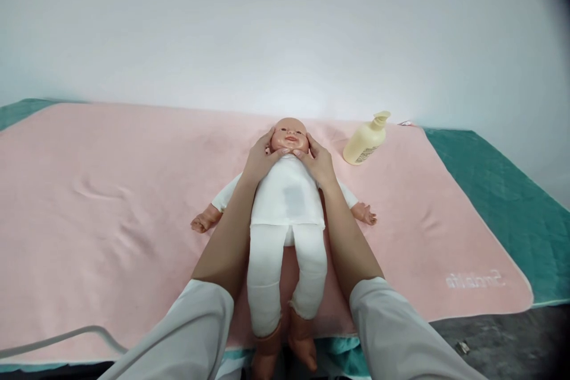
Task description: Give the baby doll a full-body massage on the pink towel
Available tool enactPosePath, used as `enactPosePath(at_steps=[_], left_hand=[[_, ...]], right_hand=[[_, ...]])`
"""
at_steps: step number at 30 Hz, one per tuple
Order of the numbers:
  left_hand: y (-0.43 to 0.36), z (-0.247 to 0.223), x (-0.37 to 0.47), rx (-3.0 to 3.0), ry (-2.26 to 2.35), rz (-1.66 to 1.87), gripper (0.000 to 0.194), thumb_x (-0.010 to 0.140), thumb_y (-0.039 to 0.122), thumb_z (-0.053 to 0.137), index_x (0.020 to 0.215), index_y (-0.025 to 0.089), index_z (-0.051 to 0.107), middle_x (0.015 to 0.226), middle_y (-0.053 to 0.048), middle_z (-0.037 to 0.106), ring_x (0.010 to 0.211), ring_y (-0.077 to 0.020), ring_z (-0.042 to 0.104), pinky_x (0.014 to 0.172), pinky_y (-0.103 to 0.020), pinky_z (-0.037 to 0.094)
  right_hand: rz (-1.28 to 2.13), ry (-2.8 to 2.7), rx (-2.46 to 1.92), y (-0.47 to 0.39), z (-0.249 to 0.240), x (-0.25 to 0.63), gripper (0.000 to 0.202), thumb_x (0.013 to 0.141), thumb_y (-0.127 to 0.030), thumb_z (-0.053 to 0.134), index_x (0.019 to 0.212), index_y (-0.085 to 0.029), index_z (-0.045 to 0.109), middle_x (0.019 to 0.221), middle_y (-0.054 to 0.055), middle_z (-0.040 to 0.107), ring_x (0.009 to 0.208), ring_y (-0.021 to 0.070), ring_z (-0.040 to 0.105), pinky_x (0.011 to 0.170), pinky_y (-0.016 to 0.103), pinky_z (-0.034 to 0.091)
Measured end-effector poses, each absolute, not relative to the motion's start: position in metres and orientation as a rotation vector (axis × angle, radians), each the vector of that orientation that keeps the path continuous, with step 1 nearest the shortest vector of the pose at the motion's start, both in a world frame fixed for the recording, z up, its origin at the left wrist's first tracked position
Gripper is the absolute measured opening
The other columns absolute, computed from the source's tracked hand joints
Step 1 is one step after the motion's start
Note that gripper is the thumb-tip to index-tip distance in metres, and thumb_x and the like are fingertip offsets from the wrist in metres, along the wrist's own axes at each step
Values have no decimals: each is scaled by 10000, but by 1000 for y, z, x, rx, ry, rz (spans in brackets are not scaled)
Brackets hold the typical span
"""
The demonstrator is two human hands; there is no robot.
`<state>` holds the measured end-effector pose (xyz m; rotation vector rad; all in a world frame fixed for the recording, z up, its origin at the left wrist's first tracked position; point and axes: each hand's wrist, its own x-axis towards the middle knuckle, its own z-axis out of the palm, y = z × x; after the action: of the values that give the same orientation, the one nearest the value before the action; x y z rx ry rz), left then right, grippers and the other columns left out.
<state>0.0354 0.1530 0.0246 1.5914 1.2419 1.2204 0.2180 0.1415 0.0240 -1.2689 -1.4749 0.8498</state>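
"Both hands are holding the doll (287, 190) by its head: the left hand (260, 157) cups the cheek at nine o'clock, the right hand (320, 165) the one at three, spread only as wide as the face."

"And the thumbs?"

"Near each other at the chin. How hard they press, I can't tell."

"How far along does it look?"

"Midway through the handling, I'd judge. The doll is laid out and both hands are placed; nothing shows whether any part is finished or how much is left. White top (265, 205) and white trousers (266, 261) are both on."

"Which way does it lie?"

"On its back, face up, long axis running from twelve o'clock to six. Its crown points to twelve, its feet to six, reaching past the near edge of the pink mat (133, 190) under it. One arm goes out towards eight o'clock, the other towards four."

"What's around it?"

"At two o'clock from its chest, a cream pump bottle (364, 142) stands on the mat, touched by neither hand. Farther out, green cover (503, 196) shows at three o'clock, a grey hose or cable (66, 337) lies at eight, and the pale wall (285, 24) rises at twelve."
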Motion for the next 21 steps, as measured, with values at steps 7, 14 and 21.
enactPosePath(at_steps=[7, 14, 21], left_hand=[[153, 26, 38, 1604, 1288, 1230, 797, 766, 361, 771, 1478, 174, 467, 1521, -145, 472, 1378, -328, 491, 1136, -430, 444], [152, 28, 39, 1589, 1283, 1255, 766, 762, 356, 768, 1457, 190, 494, 1521, -133, 475, 1365, -326, 506, 1128, -428, 455], [155, 24, 36, 1599, 1272, 1250, 768, 776, 366, 745, 1472, 171, 486, 1516, -133, 484, 1388, -314, 483, 1157, -418, 415]], right_hand=[[738, -1491, -1379, 141, 23, 212, 922, 758, -593, 724, 1489, -106, 443, 1392, 131, 623, 1424, 331, 467, 1203, 498, 377], [703, -1502, -1373, 142, 22, 211, 860, 787, -569, 705, 1480, -125, 458, 1356, 125, 651, 1431, 328, 459, 1204, 501, 375], [752, -1499, -1354, 143, 20, 214, 845, 826, -571, 653, 1496, -107, 430, 1393, 129, 623, 1426, 311, 469, 1203, 486, 381]])
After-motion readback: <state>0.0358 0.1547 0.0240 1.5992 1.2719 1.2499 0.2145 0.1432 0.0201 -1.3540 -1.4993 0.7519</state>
